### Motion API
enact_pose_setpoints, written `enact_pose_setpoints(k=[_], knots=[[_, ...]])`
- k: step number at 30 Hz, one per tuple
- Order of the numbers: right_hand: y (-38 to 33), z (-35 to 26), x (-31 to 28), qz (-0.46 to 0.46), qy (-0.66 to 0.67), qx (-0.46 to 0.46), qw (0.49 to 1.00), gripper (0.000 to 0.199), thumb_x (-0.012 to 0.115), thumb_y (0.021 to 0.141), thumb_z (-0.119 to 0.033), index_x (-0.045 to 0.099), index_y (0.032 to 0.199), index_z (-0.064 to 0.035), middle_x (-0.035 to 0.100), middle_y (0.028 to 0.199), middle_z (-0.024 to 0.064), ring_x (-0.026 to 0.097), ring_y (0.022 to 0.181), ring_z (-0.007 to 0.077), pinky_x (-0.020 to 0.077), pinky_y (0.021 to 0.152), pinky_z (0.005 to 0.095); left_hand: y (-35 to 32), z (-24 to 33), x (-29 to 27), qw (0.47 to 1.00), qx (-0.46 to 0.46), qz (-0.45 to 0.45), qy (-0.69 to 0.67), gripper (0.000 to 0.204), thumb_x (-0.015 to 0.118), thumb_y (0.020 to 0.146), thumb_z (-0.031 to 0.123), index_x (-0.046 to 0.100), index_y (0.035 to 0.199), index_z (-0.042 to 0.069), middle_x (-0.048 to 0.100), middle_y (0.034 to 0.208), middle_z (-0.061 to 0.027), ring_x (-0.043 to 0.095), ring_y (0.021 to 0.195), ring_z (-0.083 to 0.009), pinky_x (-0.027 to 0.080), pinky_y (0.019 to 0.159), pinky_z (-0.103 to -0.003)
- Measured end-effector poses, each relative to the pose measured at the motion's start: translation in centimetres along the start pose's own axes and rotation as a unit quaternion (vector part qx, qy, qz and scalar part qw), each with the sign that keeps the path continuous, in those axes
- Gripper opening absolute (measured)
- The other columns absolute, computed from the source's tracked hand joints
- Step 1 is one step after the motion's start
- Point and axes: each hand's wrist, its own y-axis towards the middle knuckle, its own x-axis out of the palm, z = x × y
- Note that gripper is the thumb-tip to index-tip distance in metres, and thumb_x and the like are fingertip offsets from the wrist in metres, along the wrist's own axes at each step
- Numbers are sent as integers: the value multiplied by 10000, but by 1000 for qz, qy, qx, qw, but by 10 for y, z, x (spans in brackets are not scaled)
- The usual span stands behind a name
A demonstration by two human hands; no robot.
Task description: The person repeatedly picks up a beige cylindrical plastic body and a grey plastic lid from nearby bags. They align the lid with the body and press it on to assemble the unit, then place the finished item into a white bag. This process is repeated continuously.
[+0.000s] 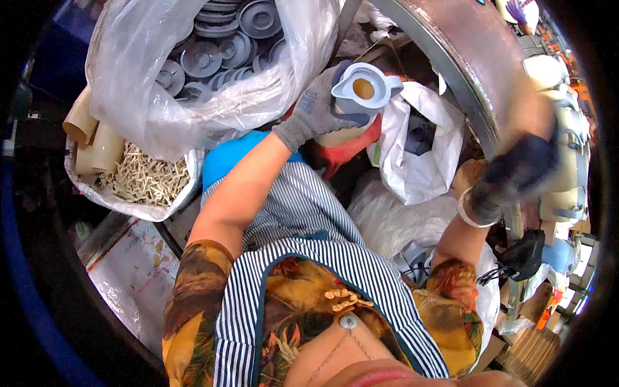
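My left hand point(316, 109), in a grey knit glove, is wrapped round a pitcher-like vessel. Its grey-blue collar point(380, 95) has a pouring spout, and the round opening shows a yellowish inside. Part of its cream body point(342, 137) shows below the glove. My right hand point(522, 164), in a dark glove, is smeared by motion over the edge of the brown table point(477, 39) at the right. Its fingers cannot be made out, nor whether they hold anything. Nearest to it on the right stand several cream vessels point(567, 142) with grey-blue parts.
A clear plastic-lined sack point(135, 84) of grey round lids point(201, 59) stands at the upper left. Below it, another sack holds small pale sticks point(145, 177) and brown tubes point(106, 145). An open white bag point(419, 171) lies between my arms. A black object point(525, 255) hangs at the right.
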Motion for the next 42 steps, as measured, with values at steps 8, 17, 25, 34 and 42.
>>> enact_pose_setpoints(k=[8, 17, 25, 34, 42], knots=[[-59, 25, 104, -437, -54, -11, 898, 322, 538, 966, -248, 598, 1173, -8, 638, 1104, 161, 610, 1000, 250, 464, 887, 378, 10, 29, -30, 984, -5, -102, 147, 984, 837, 649, 461, 381, 1389, 1, 445, 1377, -234, 400, 1317, -355, 297, 1118, -419], [-160, 62, -23, -314, 19, 441, 840, 368, 567, 967, -245, 579, 1226, 17, 631, 1189, 128, 584, 1113, 210, 429, 970, 314, 80, 71, 46, 867, 3, -43, 497, 580, 573, 844, 525, 632, 1162, 44, 626, 1107, -187, 601, 993, -301, 450, 832, -493], [-197, 35, 50, -413, 59, 185, 890, 479, 646, 884, -234, 546, 1302, -21, 616, 1194, 196, 580, 1009, 331, 435, 924, 410, -37, 139, -127, 935, -2, 40, 352, 422, 658, 754, 289, 584, 1070, 18, 590, 1092, -195, 577, 1023, -361, 451, 906, -447], [-103, -23, 248, -403, 126, -11, 906, 427, 667, 821, -327, 618, 1175, -92, 593, 1185, 125, 557, 1063, 309, 444, 871, 461, -232, 169, -228, 822, -306, 478, -50, 344, 474, 997, 246, 546, 1199, -24, 613, 1141, -153, 608, 986, -240, 490, 870, -376], [-148, -41, 506, -541, -32, -86, 836, 666, 686, 773, -387, 476, 1348, -125, 573, 1233, 161, 567, 1119, 323, 473, 887, 450, -216, 141, -208, 723, -288, 588, -223, 264, 489, 956, 157, 588, 1096, -44, 608, 1132, -215, 597, 1046, -364, 491, 907, -420]])
